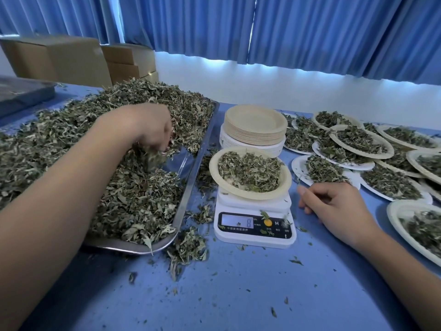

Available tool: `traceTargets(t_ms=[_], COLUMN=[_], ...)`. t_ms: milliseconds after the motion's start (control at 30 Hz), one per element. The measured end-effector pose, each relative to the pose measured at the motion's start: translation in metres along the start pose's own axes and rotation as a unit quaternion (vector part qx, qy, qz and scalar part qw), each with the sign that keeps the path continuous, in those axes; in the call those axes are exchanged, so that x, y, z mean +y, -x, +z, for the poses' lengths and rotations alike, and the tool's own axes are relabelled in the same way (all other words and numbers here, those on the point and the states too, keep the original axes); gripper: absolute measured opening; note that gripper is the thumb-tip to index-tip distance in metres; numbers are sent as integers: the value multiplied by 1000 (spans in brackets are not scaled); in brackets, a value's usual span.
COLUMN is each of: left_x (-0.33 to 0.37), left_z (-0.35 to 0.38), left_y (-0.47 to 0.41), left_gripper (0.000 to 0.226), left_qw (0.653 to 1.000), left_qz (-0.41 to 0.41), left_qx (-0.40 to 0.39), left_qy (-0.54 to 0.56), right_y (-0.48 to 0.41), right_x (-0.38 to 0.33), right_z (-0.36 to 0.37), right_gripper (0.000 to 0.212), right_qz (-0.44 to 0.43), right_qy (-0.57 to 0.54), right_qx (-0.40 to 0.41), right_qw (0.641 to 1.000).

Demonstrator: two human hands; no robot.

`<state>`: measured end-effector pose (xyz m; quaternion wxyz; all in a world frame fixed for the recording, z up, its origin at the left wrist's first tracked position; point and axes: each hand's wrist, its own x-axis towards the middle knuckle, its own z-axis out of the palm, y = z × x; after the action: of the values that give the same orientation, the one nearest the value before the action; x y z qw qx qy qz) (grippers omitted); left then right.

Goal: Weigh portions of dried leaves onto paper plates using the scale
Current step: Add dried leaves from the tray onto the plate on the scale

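The scale [254,220] is positioned on the blue desk [238,295], just to the right of the metal tray [183,161]. A paper plate [248,196] is seated on the scale platform and is loaded with a portion of leaves. The figure on the display is too blurred to be read with certainty. The bulk supply of dried leaves [138,201] is heaped in the tray, and loose fragments [188,247] are scattered on the desk by the tray's near corner. The left hand [152,130] is lowered over the heap with the fingers curled downward, and a tuft of the dried leaves is gripped in them; this area is motion-blurred. The right hand [334,204] is rested on the desk just beside the scale, with the fingers loosely curled and nothing held. A stack of empty plates [255,125] is placed directly behind the scale. Filled plates [358,139] are laid out, overlapping, along the right side of the desk.
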<state>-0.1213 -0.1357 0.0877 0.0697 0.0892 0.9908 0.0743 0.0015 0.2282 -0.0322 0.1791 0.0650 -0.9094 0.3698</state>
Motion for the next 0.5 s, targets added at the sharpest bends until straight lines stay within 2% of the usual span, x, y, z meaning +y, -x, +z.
traceTargets(t_ms=[67,200,300,500], left_x=[-7,5,26,50], left_z=[-1,-6,1,22], left_y=[5,8,8,5], left_gripper=[10,24,30,20], left_qw=[997,998,994,993], left_qz=[-11,8,26,41], left_qx=[-31,46,94,92], left_qy=[-73,39,56,65], right_y=[0,0,1,1], right_x=[0,0,1,3], right_z=[0,-1,-2,-3], right_gripper=[36,34,33,33], right_qz=[-1,-1,0,1], right_qy=[4,10,24,26], right_qx=[-3,-7,-9,-13], right_qw=[1000,1000,1000,1000])
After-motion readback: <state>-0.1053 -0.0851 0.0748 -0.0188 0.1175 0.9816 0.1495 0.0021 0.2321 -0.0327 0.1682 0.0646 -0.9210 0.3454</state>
